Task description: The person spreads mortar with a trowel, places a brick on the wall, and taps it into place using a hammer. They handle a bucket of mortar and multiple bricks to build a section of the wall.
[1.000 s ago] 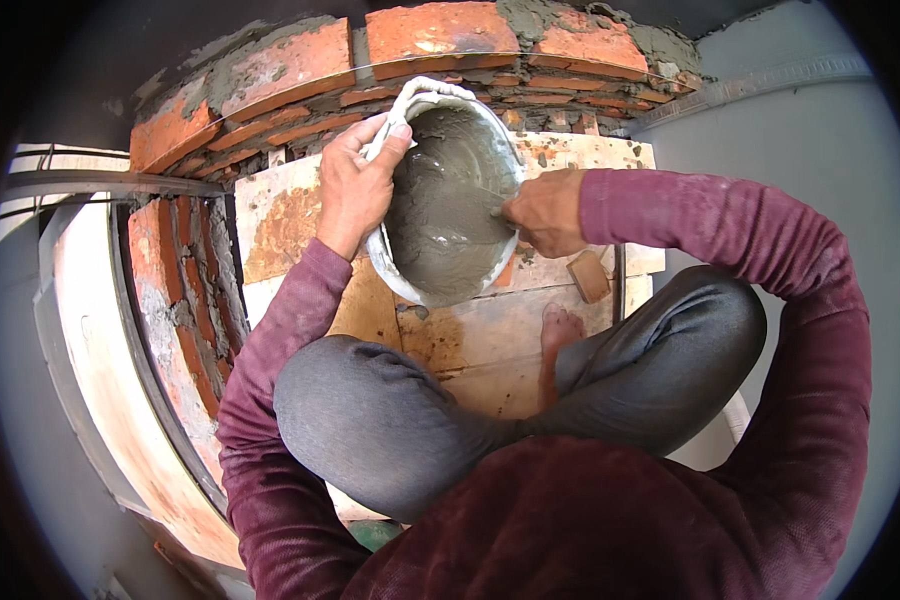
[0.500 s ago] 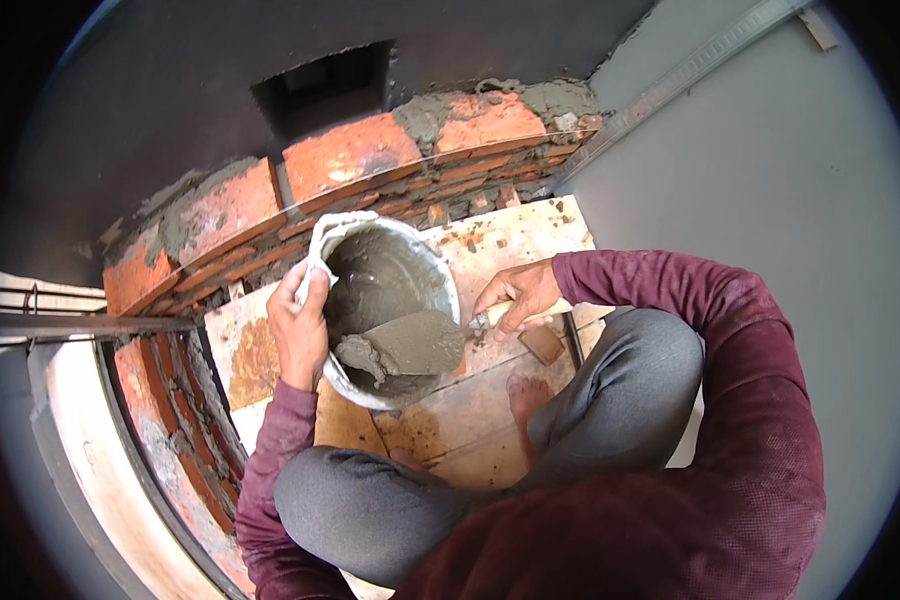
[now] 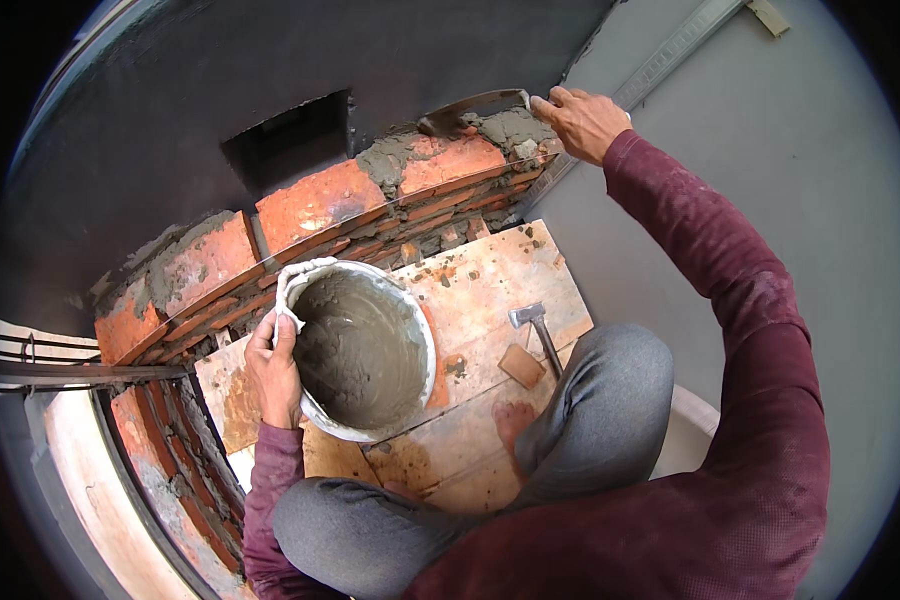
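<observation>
My left hand grips the rim of a round white bucket. Grey wet mortar lies inside it. At the far right, my right hand is closed on a trowel, its handle mostly hidden by my fingers. The blade is held over the right end of a low brick wall, close to the dark wall behind. Mortar sits on top of the bricks there and fills the joint between two of them.
Wooden boards carry a hammer and a brick piece beside my right knee. A thin string runs along the brick edge. A metal straightedge leans at the grey wall. The dark wall has a square opening.
My right hand has swung the mortar-loaded trowel from over the bucket up to the far right end of the brick wall. The left hand still holds the bucket; the hammer is now in full view.
</observation>
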The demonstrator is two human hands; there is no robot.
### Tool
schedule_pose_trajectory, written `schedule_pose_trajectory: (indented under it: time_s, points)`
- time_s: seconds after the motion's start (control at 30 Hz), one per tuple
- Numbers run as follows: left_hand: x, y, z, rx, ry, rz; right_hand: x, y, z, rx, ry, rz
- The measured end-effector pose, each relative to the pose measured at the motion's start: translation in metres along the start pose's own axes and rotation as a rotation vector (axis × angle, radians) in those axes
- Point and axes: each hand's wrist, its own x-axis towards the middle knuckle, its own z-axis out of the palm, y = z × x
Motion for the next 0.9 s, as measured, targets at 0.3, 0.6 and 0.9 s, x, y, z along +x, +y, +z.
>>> schedule_pose_trajectory:
  time_s: [0.3,0.6,0.9]
  points:
    - [0.000,0.002,-0.007,-0.005,0.010,-0.008,-0.016,-0.032,0.012,0.108,-0.106,0.042]
    - [-0.002,0.000,-0.006,0.001,0.011,-0.006,-0.012,0.021,0.019,0.058,-0.381,0.212]
    - [0.002,0.002,-0.002,0.031,-0.033,-0.002,-0.003,0.003,0.007,0.076,-0.426,0.171]
